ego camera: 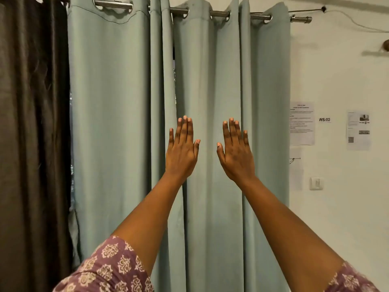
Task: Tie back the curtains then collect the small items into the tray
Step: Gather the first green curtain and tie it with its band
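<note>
Two pale green curtains hang drawn from a metal rod [219,14]: the left panel [111,123] and the right panel [212,81]. They meet at a narrow dark gap near the middle. My left hand [182,150] and my right hand [236,152] are raised in front of the right panel, backs toward me, fingers straight and slightly apart. Neither hand holds anything. I cannot tell whether the palms touch the cloth. No tray or small items are in view.
A dark brown curtain [31,133] hangs at the far left. On the white wall to the right are printed sheets [302,123], a "WS-02" label [324,119], a small hook with string [293,159] and a wall switch [316,183].
</note>
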